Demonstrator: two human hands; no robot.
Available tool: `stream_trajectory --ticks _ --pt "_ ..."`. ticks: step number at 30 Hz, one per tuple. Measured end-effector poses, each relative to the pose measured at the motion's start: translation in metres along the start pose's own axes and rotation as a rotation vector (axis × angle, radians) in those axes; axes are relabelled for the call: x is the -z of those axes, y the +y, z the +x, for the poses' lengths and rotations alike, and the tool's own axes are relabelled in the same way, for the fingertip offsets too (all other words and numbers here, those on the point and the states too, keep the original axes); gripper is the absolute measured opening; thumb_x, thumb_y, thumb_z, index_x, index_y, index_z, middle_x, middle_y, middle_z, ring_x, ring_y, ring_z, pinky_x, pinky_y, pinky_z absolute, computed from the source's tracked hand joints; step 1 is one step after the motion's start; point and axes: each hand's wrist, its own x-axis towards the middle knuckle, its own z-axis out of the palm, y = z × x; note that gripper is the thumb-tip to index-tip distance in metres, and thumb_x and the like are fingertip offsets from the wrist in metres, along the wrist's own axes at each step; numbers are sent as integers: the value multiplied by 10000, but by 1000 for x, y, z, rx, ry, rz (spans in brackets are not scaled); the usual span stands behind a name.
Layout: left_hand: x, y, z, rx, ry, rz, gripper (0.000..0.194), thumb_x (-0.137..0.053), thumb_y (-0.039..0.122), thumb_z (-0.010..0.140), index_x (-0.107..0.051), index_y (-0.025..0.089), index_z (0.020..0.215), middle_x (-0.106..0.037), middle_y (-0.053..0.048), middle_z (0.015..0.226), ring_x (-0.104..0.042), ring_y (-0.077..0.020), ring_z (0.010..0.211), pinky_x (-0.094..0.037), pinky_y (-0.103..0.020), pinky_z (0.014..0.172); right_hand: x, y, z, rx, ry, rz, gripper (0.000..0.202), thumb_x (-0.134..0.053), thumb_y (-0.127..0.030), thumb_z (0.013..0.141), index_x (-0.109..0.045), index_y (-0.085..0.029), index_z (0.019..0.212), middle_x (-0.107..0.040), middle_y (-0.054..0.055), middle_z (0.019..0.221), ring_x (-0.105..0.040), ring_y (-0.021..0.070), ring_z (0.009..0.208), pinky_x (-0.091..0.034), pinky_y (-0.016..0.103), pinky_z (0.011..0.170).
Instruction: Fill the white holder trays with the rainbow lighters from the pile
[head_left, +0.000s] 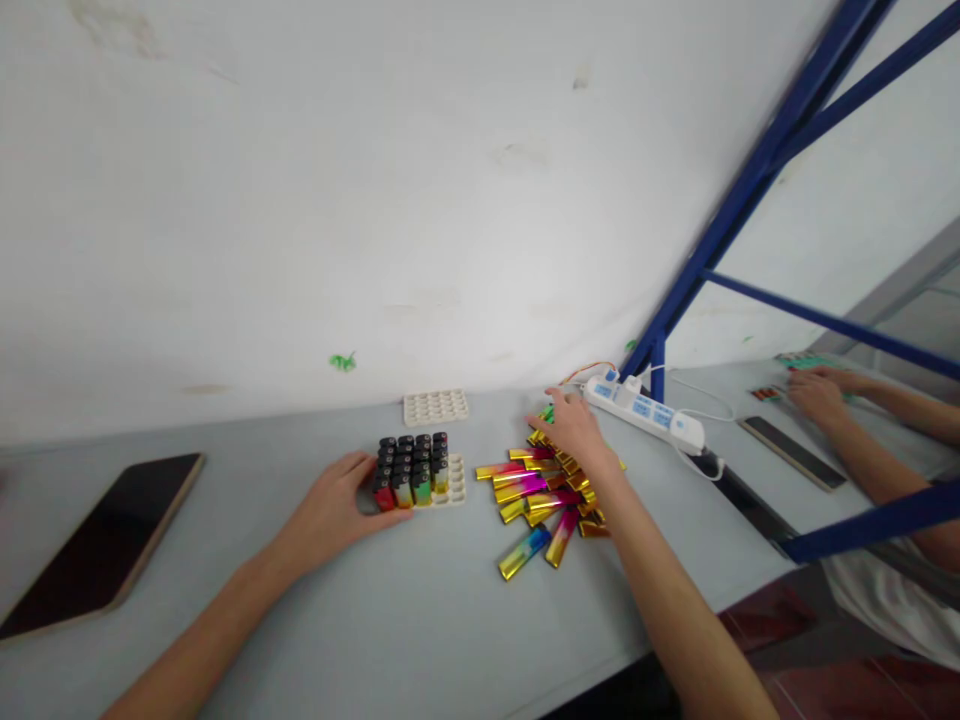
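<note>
Many shiny tubes [521, 486] are heaped right of the white tray [457, 490], several lying lengthwise toward it. The heap's far part is covered by the right hand [576, 430], the nearer one; whether anything is pinched cannot be told. The tray's upright lighters [403, 470] are flanked by the loosely spread left hand [334, 507].
</note>
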Motion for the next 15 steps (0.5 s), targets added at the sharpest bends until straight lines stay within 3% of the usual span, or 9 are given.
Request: stream_trajectory --ticks 3,7,9,11,15 --pt "-1 2 0 -12 2 -12 670 -934 851 770 -871 291 1134 -923 -165 1210 -871 -525 1210 -732 -661 1125 -1 -5 6 0 -125 -103 715 -824 -519 1154 -658 -155 1747 -750 303 1616 -689 478 1553 -497 595 1316" --pt "-3 1 -2 -5 27 -20 664 -971 809 755 -880 293 1163 -926 -176 1276 -871 -531 1252 -721 -658 1161 -6 -9 16 66 -50 -27 648 -906 -429 1083 -734 -172 1652 -761 268 1566 -741 438 1488 -507 614 1351" --pt "-3 1 -3 -7 26 -27 670 -972 829 767 -880 293 1159 -928 -168 1290 -875 -511 1260 -720 -638 1166 -9 -11 21 133 33 191 633 -941 -398 1028 -767 -178 1595 -732 250 1563 -789 389 1382 -573 589 1316" --pt "-2 1 -4 -10 26 -31 687 -974 850 774 -880 289 1159 -927 -165 1297 -876 -494 1263 -713 -632 1179 -14 -16 23 204 76 525 658 -958 -464 979 -781 -206 1559 -682 213 1579 -827 327 1241 -676 548 1204" --pt "-1 2 -5 -11 -4 -29 705 -986 855 780 -886 269 1158 -925 -158 1290 -870 -468 1252 -704 -608 1187 -27 -34 17 215 25 1083 785 -987 -610 867 -772 -268 1540 -694 146 1527 -842 257 1047 -746 485 1007"
